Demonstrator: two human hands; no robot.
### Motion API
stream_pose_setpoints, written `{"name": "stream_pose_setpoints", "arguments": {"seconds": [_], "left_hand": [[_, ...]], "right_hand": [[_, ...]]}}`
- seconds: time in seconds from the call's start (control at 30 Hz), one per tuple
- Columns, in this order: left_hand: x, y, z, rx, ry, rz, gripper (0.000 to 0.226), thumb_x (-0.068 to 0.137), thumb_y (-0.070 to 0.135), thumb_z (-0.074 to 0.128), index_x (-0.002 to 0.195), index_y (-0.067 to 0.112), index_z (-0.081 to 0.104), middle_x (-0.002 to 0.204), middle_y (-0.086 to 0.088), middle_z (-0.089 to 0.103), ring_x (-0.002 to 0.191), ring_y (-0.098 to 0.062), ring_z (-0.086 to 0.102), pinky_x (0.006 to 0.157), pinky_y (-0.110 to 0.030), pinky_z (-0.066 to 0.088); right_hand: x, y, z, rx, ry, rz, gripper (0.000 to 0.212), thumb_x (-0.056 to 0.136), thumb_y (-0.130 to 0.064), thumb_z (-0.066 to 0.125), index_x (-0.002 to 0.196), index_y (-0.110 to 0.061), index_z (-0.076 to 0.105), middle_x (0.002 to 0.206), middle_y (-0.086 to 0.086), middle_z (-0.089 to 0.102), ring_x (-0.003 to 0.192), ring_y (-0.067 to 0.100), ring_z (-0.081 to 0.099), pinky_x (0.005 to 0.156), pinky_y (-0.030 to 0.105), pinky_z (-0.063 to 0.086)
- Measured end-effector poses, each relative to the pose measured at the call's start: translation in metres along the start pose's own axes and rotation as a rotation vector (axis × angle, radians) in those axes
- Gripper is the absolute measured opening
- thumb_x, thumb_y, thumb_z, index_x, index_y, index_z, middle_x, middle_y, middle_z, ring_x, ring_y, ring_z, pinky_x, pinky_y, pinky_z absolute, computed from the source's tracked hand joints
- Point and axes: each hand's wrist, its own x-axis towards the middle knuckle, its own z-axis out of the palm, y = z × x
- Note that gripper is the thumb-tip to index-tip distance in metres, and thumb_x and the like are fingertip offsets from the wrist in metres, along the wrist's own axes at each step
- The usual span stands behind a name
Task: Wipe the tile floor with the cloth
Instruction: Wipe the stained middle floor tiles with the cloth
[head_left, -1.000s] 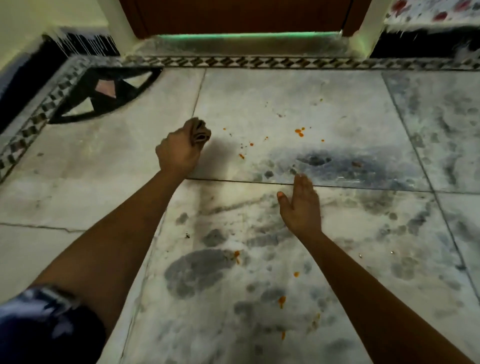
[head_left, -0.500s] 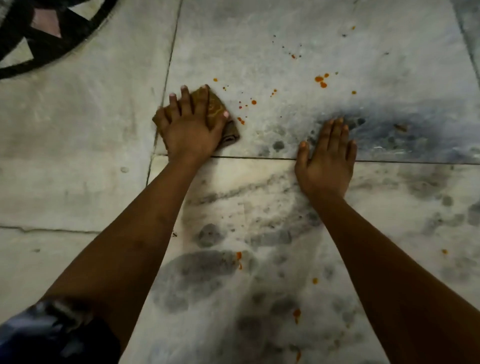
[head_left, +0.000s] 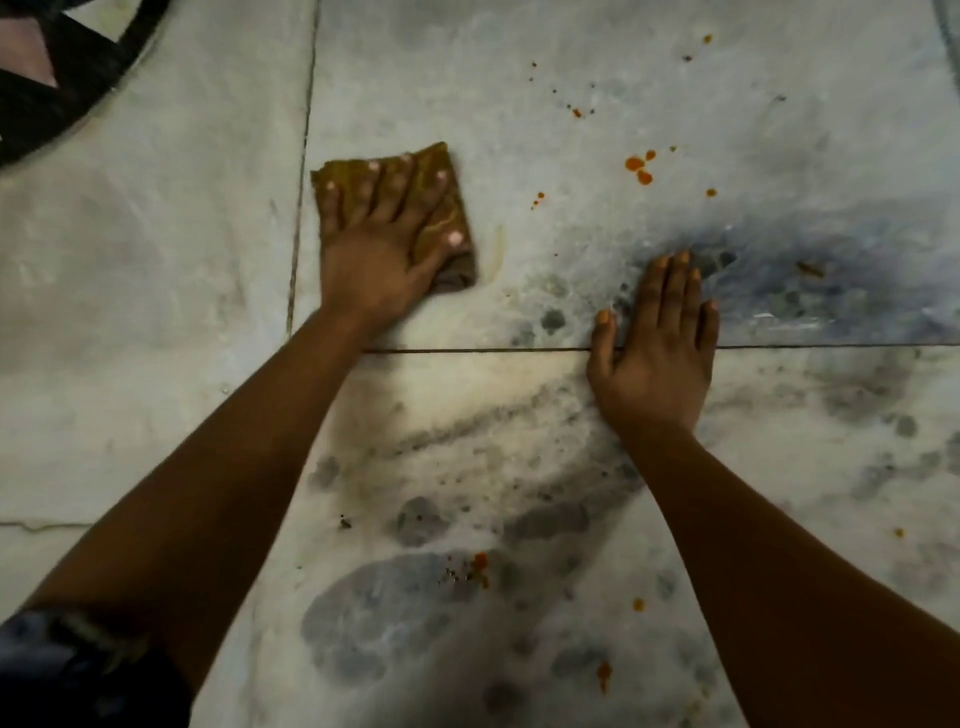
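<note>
Fingers spread wide, my left hand (head_left: 379, 249) lies flat on the cloth (head_left: 441, 208), pinning it to the tile floor (head_left: 156, 291) just right of a vertical grout line (head_left: 303, 171). My right hand (head_left: 657, 338) also lies flat and open, holding nothing, palm across the horizontal joint. The cloth is a small folded square, mustard-brown with a faint lighter pattern, its near corner darker, perhaps damp; the dim light leaves me unsure. Orange spots (head_left: 638, 170) dot the pale marble-like tile further right, near grey smudges (head_left: 769, 270).
</note>
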Motion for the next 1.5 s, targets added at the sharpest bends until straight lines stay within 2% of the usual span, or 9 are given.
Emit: {"name": "stream_pose_setpoints", "arguments": {"seconds": [0.2,0.37,0.43,0.63,0.83,0.93,1.13,1.37,1.5], "left_hand": [[0.075,0.001,-0.01,-0.031,-0.049,-0.275,0.062,0.096,0.057,0.016,0.15,0.032,0.001,0.16,-0.002,0.0,0.146,-0.029,-0.003,0.113,-0.057,-0.007],[0.002,0.022,-0.002,0.012,-0.015,0.071,0.069,0.087,0.066,0.009,0.149,0.036,0.003,0.159,-0.001,0.005,0.146,-0.027,0.002,0.114,-0.054,-0.004],[-0.023,0.006,-0.001,-0.006,-0.035,0.081,0.07,0.084,0.068,0.011,0.148,0.038,0.007,0.159,0.0,0.008,0.146,-0.027,0.006,0.115,-0.053,-0.001],[0.049,0.027,-0.009,-0.082,-0.022,-0.414,0.064,0.095,0.057,0.015,0.151,0.026,0.008,0.159,-0.008,0.006,0.145,-0.033,0.002,0.112,-0.057,-0.007],[-0.024,0.057,0.006,-0.006,0.007,-0.048,0.067,0.087,0.064,0.008,0.148,0.036,0.008,0.158,-0.002,0.011,0.146,-0.028,0.008,0.113,-0.053,-0.003],[-0.026,0.031,0.005,-0.014,0.006,-0.062,0.065,0.088,0.062,0.013,0.148,0.037,0.012,0.157,-0.002,0.017,0.145,-0.029,0.013,0.114,-0.053,0.001],[0.062,0.039,-0.005,-0.039,-0.009,-0.344,0.062,0.095,0.057,0.015,0.15,0.03,0.006,0.159,-0.007,0.007,0.145,-0.031,0.001,0.113,-0.058,-0.006],[0.019,0.085,0.002,0.014,-0.017,0.12,0.064,0.088,0.066,0.01,0.147,0.04,0.004,0.159,0.002,0.006,0.146,-0.024,0.003,0.113,-0.052,-0.006],[0.028,0.045,0.0,0.007,-0.014,-0.023,0.06,0.092,0.061,0.015,0.148,0.039,0.008,0.159,0.001,0.01,0.146,-0.025,0.006,0.114,-0.051,-0.003]], "right_hand": [[0.0,0.0,0.001,-0.003,0.011,0.012,0.069,0.092,-0.045,0.024,0.149,-0.006,0.018,0.156,0.014,0.016,0.145,0.026,0.014,0.116,0.037,0.002],[0.0,-0.001,-0.002,0.0,0.015,0.012,0.072,0.09,-0.047,0.019,0.148,-0.005,0.019,0.156,0.015,0.018,0.144,0.027,0.016,0.115,0.038,0.005],[0.0,-0.002,0.0,0.005,0.012,0.008,0.072,0.09,-0.047,0.019,0.148,-0.005,0.019,0.156,0.014,0.017,0.144,0.026,0.016,0.115,0.038,0.004],[0.0,0.0,0.001,0.001,0.015,0.006,0.069,0.092,-0.044,0.026,0.148,-0.006,0.02,0.156,0.015,0.017,0.144,0.026,0.016,0.115,0.036,0.001],[0.001,-0.001,0.0,0.001,0.036,0.008,0.069,0.09,-0.044,0.026,0.146,-0.003,0.026,0.153,0.016,0.024,0.142,0.028,0.024,0.114,0.039,0.008],[0.002,-0.001,0.001,0.003,0.045,0.015,0.069,0.09,-0.043,0.027,0.146,-0.003,0.026,0.153,0.016,0.025,0.142,0.029,0.024,0.114,0.038,0.007],[0.001,0.0,0.002,0.0,0.045,0.02,0.069,0.09,-0.044,0.027,0.146,-0.004,0.025,0.154,0.016,0.024,0.142,0.028,0.023,0.114,0.038,0.006],[0.001,-0.001,0.001,0.007,0.057,0.009,0.069,0.089,-0.043,0.027,0.145,-0.003,0.028,0.153,0.017,0.026,0.141,0.029,0.026,0.113,0.039,0.007],[0.001,-0.001,0.003,0.011,0.063,0.016,0.068,0.089,-0.042,0.028,0.146,-0.004,0.027,0.153,0.016,0.025,0.142,0.028,0.025,0.114,0.039,0.006]]}}
